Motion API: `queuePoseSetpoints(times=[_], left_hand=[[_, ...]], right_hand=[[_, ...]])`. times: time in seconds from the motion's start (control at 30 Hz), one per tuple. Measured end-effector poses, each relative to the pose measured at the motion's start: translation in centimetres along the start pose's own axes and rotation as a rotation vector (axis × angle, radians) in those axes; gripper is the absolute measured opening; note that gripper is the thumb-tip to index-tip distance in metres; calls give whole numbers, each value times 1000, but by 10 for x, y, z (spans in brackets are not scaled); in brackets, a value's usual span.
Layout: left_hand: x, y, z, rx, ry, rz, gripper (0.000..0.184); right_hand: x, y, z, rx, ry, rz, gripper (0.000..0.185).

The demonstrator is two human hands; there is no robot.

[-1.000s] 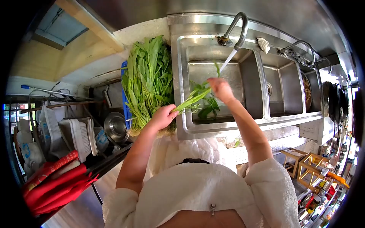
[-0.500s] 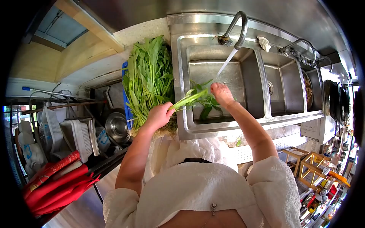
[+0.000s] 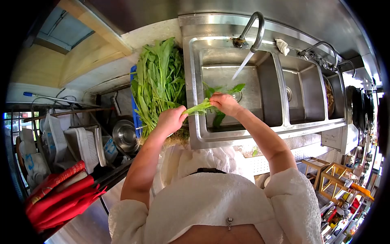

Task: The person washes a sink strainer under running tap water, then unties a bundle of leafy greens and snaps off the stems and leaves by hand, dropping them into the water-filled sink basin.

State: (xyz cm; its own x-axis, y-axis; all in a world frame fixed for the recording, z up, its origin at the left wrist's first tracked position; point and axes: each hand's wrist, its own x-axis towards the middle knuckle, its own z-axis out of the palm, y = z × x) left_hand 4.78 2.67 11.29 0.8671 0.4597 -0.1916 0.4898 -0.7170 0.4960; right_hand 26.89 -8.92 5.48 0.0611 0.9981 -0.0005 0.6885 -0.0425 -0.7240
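Observation:
A small bunch of leafy green stalks (image 3: 198, 108) stretches between my two hands, across the left rim of the sink. My left hand (image 3: 172, 119) is closed round its lower stem end, beside the big heap of greens. Farther up the stems, my right hand (image 3: 226, 103) grips the bunch over the left sink basin (image 3: 230, 75). Leaves spread out past the right fingers into the basin, partly hidden by that hand. The heap of leafy greens (image 3: 160, 77) fills a blue crate (image 3: 135, 101) left of the sink.
Water runs from the curved faucet (image 3: 260, 32) into the left basin. A middle basin (image 3: 295, 91) adjoins it, with a white cloth (image 3: 282, 46) behind. At left are a metal bowl (image 3: 125, 135), white plastic baskets (image 3: 83, 148) and red bags (image 3: 61, 199). Wooden stools (image 3: 335, 179) stand lower right.
My right hand has moved left and slightly down, from beside the bunch onto its stems. My left hand keeps its hold with little movement.

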Motion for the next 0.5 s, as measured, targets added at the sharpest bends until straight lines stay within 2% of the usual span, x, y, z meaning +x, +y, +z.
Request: queuePoseSetpoints(times=[0.1,0.17,0.23,0.27,0.33,0.37,0.4,0.47,0.5], left_hand=[[2,13,-1,19,16,4,15],[4,21,-1,-41,73,-24,15],[1,21,1,-58,47,-36,15],[-1,20,3,-73,19,-47,16],[-7,8,5,-182,-4,-68,17],[-11,0,6,-297,-22,-93,18],[-12,-6,5,-386,-64,-146,20],[-14,-16,3,-486,-84,-129,21],[-13,-19,3,-486,-82,-127,21]], right_hand=[[0,4,4,-66,65,47,13],[6,17,14,310,230,303,13],[16,62,9,577,512,372,15],[16,84,-1,836,665,488,12],[9,78,-30,832,820,580,19],[5,95,-35,557,861,538,15],[-3,99,-46,197,770,665,13],[-12,96,-35,-158,659,466,15],[-13,81,-31,-238,622,258,18]])
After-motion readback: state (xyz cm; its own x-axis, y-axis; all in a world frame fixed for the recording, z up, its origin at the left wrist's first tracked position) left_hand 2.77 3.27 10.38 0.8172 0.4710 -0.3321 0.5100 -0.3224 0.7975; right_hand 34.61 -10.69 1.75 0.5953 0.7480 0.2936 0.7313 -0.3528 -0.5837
